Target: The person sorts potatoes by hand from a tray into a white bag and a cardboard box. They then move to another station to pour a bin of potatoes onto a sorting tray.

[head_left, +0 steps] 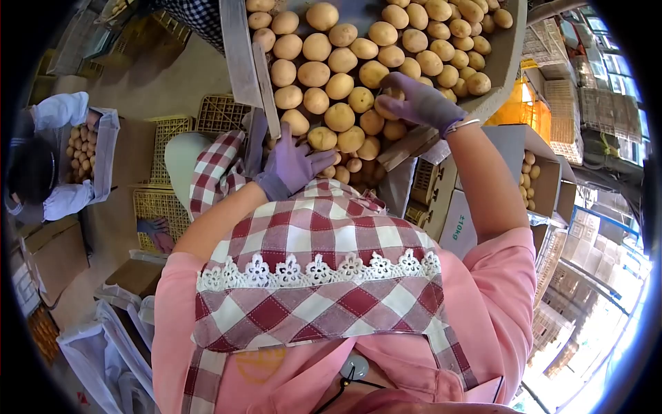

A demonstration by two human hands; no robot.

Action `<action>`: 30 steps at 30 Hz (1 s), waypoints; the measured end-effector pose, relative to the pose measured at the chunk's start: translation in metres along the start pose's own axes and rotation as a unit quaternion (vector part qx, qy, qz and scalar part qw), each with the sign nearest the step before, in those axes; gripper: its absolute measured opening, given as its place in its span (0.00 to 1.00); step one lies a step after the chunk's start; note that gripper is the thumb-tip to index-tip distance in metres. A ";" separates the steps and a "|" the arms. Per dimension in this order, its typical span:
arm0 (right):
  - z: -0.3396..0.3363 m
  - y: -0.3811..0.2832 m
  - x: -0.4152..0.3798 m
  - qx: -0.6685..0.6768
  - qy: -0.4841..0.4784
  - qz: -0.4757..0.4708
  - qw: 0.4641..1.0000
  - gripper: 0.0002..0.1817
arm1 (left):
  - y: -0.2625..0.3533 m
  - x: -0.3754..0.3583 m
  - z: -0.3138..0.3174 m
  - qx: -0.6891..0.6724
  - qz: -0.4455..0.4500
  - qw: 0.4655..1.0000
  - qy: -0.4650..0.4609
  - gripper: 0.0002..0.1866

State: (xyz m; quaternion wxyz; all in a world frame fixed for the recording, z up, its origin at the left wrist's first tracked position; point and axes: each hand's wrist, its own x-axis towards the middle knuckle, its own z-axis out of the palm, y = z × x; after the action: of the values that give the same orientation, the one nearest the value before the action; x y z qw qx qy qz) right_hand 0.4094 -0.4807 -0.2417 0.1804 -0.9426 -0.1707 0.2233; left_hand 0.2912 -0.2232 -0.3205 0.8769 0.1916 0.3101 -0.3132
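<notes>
Both my hands wear purple gloves and reach into a wide grey tray (512, 65) with many round yellow potatoes (341, 60). My right hand (427, 105) is on the tray's right side, fingers and thumb curled around a potato (394, 92). My left hand (293, 165) lies at the near left corner, fingers spread over the near potatoes, just below a wooden side board (266, 90). A shorter wooden piece (408, 149) borders the near right. Between my hands, potatoes bunch into a narrower mouth, where smaller ones (354, 165) lie lower.
Yellow plastic crates (163, 207) stand at left, with another glove (157, 233) beside them. Further left, a person in light sleeves (65, 110) leans near a lined box of potatoes (103, 159). An open carton (545, 176) of potatoes and an orange crate (527, 103) are at right.
</notes>
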 end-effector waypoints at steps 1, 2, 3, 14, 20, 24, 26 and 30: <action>-0.001 0.006 0.005 0.020 -0.009 0.002 1.000 0.23 | 0.001 0.002 0.001 -0.039 -0.016 0.999 -0.009 0.45; 0.000 0.013 0.011 0.041 -0.018 0.006 0.999 0.23 | 0.001 0.005 0.000 -0.048 -0.013 0.999 -0.004 0.46; 0.004 0.021 0.016 0.063 -0.026 0.012 0.998 0.23 | 0.000 0.008 -0.002 -0.055 -0.011 0.998 0.001 0.47; 0.039 -0.016 0.016 0.033 0.165 0.148 0.974 0.24 | -0.013 0.010 0.012 0.092 0.069 0.987 0.114 0.46; -0.027 0.004 -0.148 -0.090 0.501 0.011 0.861 0.26 | -0.001 0.008 0.007 0.098 0.049 0.991 0.072 0.44; -0.036 0.111 -0.319 -0.257 0.443 0.289 0.809 0.22 | -0.001 0.009 0.007 0.079 0.036 0.993 0.078 0.43; -0.032 0.097 -0.321 -0.213 0.456 0.296 0.812 0.19 | -0.002 0.011 0.004 0.080 0.037 0.993 0.075 0.44; 0.001 -0.026 -0.167 -0.048 0.438 -0.044 0.897 0.17 | 0.000 0.003 0.013 0.091 0.036 0.992 0.075 0.42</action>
State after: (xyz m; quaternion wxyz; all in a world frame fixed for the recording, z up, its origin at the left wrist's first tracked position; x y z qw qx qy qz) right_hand 0.2616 -0.5249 -0.1714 0.2012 -0.9441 -0.1264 -0.2285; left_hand 0.2990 -0.2317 -0.3130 0.8406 0.3048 0.3381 -0.2935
